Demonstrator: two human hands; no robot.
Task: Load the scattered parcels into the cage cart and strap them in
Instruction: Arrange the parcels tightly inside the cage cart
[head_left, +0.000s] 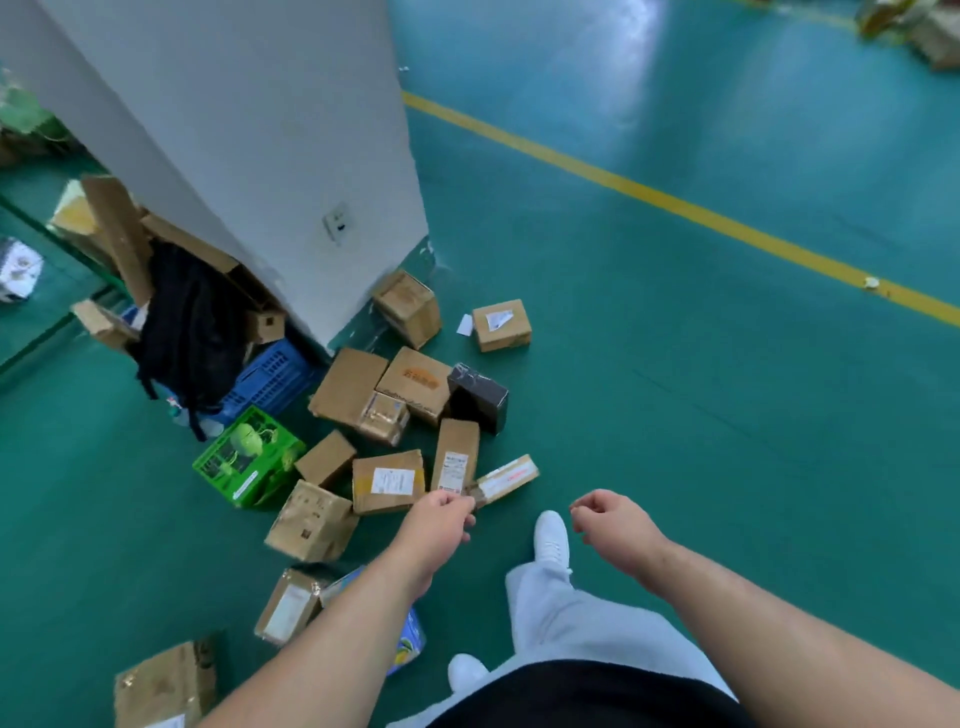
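Looking down at the heap, I judge the next pick to be the slim parcel (506, 479), lying flat on the green floor (675, 415) at the near right edge of the pile; its long axis runs from its near end, right at the fingers of my left hand (441, 519), away and to the right; so the left hand is plainly the nearer one, with the right hand (613, 525) apart from it, past the white shoe (551, 535). The left arm is stretched forward and down, fingers curled at the parcel's near end; whether they pinch the cardboard or only touch it I cannot tell. The right hand is loosely curled, back uppermost, and holds nothing. A narrow labelled box (456, 460) lies just beside the slim one; a wider labelled box (387, 480) sits next to that. No cage cart shows; most of the loading seems left to do.
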